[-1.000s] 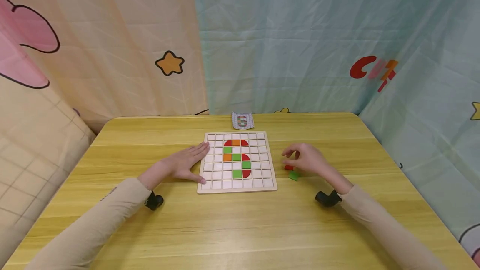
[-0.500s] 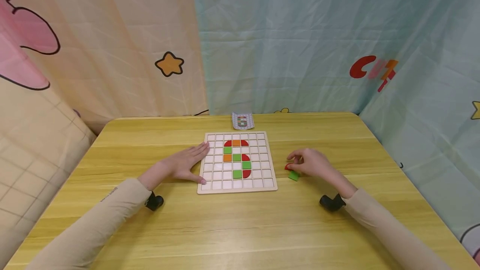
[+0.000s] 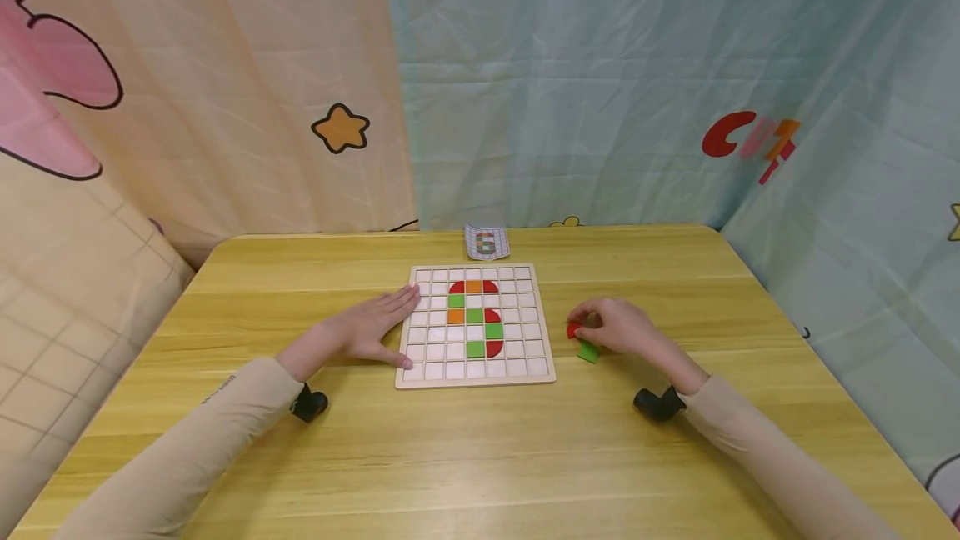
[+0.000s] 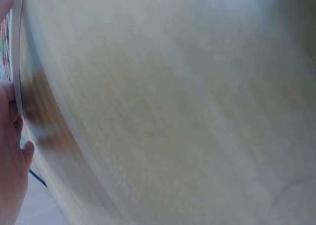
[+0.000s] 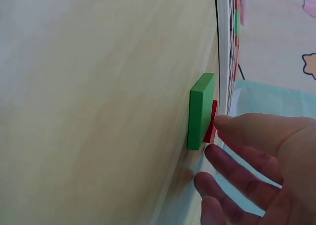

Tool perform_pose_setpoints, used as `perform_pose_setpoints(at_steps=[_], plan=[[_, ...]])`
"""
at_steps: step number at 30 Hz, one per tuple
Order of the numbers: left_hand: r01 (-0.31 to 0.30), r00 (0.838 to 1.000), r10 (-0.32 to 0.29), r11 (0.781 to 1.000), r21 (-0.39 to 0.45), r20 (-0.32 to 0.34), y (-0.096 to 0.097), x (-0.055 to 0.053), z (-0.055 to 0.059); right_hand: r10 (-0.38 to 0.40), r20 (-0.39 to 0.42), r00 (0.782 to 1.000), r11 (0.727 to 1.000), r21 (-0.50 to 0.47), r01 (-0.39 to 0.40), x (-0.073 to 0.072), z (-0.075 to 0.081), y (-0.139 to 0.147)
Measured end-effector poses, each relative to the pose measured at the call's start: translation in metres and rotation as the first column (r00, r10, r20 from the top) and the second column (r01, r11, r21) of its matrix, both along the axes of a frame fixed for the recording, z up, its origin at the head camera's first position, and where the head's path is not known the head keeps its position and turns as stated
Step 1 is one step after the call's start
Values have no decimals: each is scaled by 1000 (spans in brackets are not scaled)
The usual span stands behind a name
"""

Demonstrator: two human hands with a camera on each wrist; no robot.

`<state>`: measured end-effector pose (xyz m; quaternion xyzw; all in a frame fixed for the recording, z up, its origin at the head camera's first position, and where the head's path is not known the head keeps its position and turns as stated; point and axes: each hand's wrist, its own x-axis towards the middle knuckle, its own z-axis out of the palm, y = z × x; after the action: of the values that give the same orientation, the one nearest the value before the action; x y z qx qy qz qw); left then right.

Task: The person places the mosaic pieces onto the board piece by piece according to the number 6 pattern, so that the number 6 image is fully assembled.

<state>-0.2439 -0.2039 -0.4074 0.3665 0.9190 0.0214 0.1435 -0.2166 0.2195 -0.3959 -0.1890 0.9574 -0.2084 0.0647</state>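
My left hand [image 3: 371, 325] lies with fingers spread along the left edge of a white gridded wooden board [image 3: 437, 369]. Red, orange and green tiles on the board make a 6-like figure; its lower left part is bare grid. Right of the board, my right hand [image 3: 617, 327] pinches a red tile [image 3: 573, 330] between thumb and forefinger, the other fingers loosely bent. In the right wrist view the thumb presses the red tile [image 5: 212, 123], beside a thicker-looking green square tile [image 5: 200, 111]. In the head view that green tile [image 3: 588, 352] lies just nearer to me.
A small printed card [image 3: 486, 242] with a gridded 6 pattern lies behind the board, near the far edge of the wooden table [image 3: 480, 457]. Behind the table hangs a patterned curtain [image 3: 562, 90]. Each wrist wears a black camera mount [image 3: 658, 404].
My right hand has come down to the red tile, closed thumb and forefinger on it and shifted it slightly left. The left hand and board have stayed put.
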Motion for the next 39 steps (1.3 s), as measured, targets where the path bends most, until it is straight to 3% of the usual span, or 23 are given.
perform_pose_setpoints(at_steps=[8,25,39], plan=[[1,1000,-1,1000,11,3,1,1,1,84,-27,996,996,-24,-85,-3,-2,-7],[-10,1000,9,1000,18,22,1,1,3,-46,-8,999,999,13,46,1,-1,-11],[-8,1000,8,1000,14,25,1,0,3,-31,-27,999,999,22,32,-1,0,-15]])
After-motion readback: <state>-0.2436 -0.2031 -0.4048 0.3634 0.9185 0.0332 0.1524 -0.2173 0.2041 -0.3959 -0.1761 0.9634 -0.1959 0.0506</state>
